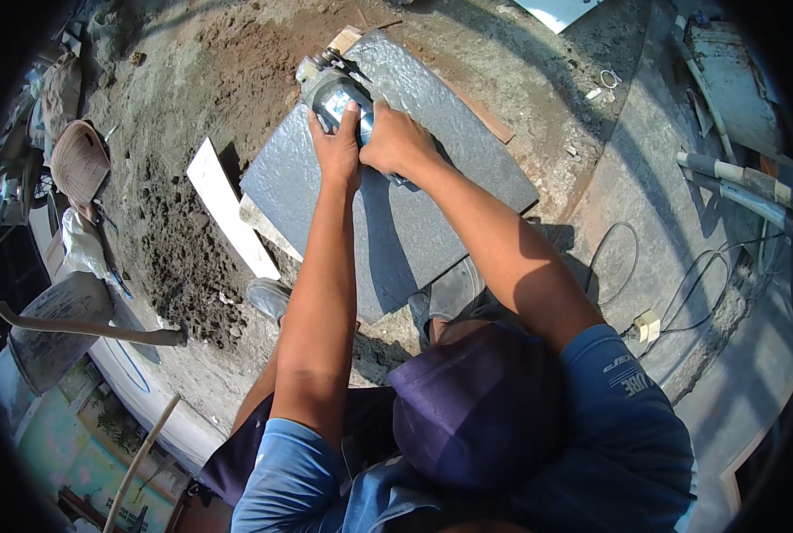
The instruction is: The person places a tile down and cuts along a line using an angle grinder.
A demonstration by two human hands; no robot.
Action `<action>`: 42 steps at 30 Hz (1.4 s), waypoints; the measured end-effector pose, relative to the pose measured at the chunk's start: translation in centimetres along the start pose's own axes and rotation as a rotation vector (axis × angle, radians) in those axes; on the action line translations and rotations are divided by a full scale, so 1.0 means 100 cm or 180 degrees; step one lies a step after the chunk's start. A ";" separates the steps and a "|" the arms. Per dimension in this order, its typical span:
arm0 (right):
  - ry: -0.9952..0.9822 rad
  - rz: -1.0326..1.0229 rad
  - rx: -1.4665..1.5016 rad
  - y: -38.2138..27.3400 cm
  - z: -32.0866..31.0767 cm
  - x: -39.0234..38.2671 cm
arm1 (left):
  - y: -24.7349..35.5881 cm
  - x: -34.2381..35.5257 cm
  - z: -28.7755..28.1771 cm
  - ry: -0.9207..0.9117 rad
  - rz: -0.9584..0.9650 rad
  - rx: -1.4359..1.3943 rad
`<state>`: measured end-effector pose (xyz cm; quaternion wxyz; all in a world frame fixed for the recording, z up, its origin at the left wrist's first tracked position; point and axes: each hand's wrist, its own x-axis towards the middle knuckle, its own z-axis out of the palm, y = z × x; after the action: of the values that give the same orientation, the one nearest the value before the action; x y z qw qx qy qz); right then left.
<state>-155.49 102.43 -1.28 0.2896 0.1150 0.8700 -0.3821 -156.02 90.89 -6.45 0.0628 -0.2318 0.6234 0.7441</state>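
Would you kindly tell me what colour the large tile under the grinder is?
Dark grey tile, seen best in the head view.

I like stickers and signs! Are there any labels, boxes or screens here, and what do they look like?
Label: a small pale blue-white patch on top of the grinder, under the left hand and beside the right hand.
Shirt print: white marks on the blue sleeve, lower right.
No boxes or screens show.

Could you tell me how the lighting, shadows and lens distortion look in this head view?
Head view: hard sunlight, sharp forearm shadows across the grey slab; left hand and right hand on the grinder are crisp; fisheye bends edges, with black corners.
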 end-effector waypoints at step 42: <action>0.0106 -0.0006 -0.0071 -0.006 -0.005 -0.004 | 0.114 -0.097 -0.024 -0.1059 0.0251 0.0051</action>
<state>-155.63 102.37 -0.40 0.2759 0.1173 0.8790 -0.3707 -151.12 88.01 7.62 0.1377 -0.0803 0.6189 0.7691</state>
